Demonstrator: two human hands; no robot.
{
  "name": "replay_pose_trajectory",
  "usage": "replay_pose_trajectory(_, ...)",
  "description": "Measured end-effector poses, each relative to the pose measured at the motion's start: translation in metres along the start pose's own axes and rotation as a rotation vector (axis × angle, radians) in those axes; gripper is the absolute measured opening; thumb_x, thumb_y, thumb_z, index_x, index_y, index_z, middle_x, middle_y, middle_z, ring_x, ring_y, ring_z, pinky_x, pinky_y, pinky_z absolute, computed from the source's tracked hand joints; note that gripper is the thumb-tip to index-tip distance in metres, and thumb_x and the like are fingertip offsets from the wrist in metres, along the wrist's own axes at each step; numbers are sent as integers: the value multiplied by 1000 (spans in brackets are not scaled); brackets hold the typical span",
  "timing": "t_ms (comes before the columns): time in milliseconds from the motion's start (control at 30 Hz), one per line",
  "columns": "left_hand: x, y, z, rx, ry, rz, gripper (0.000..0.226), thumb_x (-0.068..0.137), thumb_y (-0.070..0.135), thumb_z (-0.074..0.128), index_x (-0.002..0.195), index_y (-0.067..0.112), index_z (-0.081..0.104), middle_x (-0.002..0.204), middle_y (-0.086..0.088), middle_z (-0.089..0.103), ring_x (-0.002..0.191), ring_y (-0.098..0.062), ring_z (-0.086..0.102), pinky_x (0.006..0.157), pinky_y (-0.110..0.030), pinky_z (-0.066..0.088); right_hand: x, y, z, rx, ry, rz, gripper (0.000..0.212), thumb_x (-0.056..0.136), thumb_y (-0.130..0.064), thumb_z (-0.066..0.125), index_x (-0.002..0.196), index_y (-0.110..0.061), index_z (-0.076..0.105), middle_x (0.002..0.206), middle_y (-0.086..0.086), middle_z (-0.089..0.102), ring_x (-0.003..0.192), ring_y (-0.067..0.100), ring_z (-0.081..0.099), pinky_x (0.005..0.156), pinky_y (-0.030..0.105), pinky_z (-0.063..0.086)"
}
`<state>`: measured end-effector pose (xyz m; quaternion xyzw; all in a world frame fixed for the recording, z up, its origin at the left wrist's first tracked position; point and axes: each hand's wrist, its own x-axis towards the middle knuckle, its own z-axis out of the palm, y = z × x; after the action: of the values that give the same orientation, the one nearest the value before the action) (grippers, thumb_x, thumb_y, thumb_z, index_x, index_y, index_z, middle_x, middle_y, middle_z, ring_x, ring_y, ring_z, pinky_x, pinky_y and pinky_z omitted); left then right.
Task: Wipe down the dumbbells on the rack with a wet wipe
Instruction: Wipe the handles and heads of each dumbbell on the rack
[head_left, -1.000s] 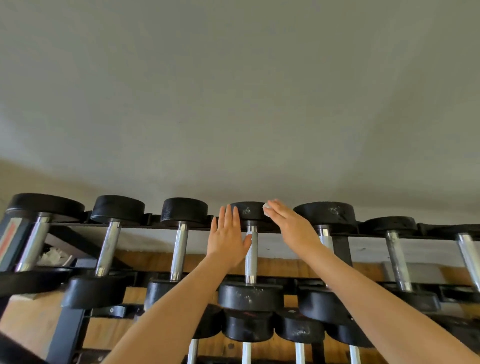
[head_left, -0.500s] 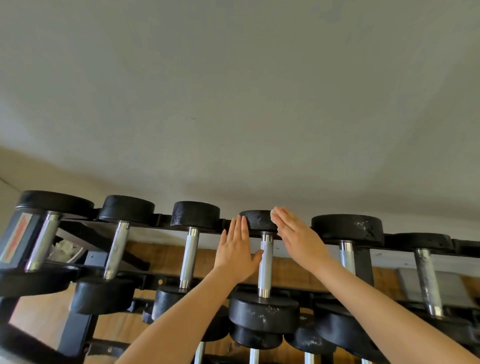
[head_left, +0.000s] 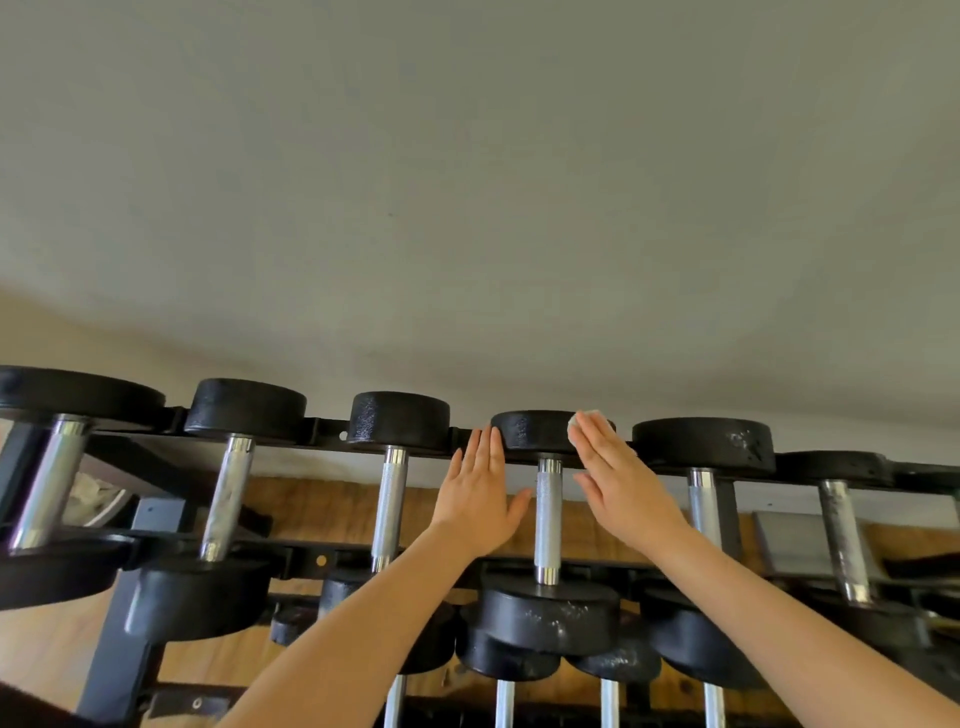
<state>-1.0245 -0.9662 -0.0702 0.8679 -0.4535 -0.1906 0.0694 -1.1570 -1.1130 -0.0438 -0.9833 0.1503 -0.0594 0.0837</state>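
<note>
Right hand (head_left: 621, 486) flat – wet wipe (head_left: 584, 418) pressed on dumbbell (head_left: 535, 430), left hand (head_left: 480, 499) grip wide

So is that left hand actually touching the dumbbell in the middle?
Touching, it seems. In the head view the left hand lies flat with straight fingertips against the left edge of the far head of the middle dumbbell; no gap shows, though the contact point is small.

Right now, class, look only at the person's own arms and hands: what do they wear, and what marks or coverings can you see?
Both forearms are bare up to the frame's lower edge, with no sleeves in view. The left hand and the right hand wear no gloves, and no rings, watch or wristbands show. The hands are slim, with long fingers and short nails where visible. No markings can be made out.
</note>
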Motion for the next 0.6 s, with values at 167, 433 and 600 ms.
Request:
replay_pose_trajectory(167,-4,-6,10,-16,-35,4,80,101,56,23,151,6,-15,161,-10,-16,148,-21,-16,121,-36,-5,52,-49,3,-260,-102,-149,55,102,-34,35,149,-9,22,158,5,16,146,17,-2,116,35,1)
replay_pose_trajectory(433,-2,-28,-7,-113,108,-3,73,103,47,25,153,7,-10,162,-10,-12,148,-20,-16,116,-31,-10,23,-17,-9,-346,-49,-125,50,94,-30,44,139,-9,39,146,7,41,138,22,29,108,40,28)
replay_pose_trajectory(600,-6,-44,-19,21,267,-151,71,103,46,20,152,5,-11,161,-12,-15,146,-26,-21,112,-42,-18,45,-46,5,-364,-147,-102,59,94,-36,52,143,-7,35,152,8,32,143,24,14,112,41,13)
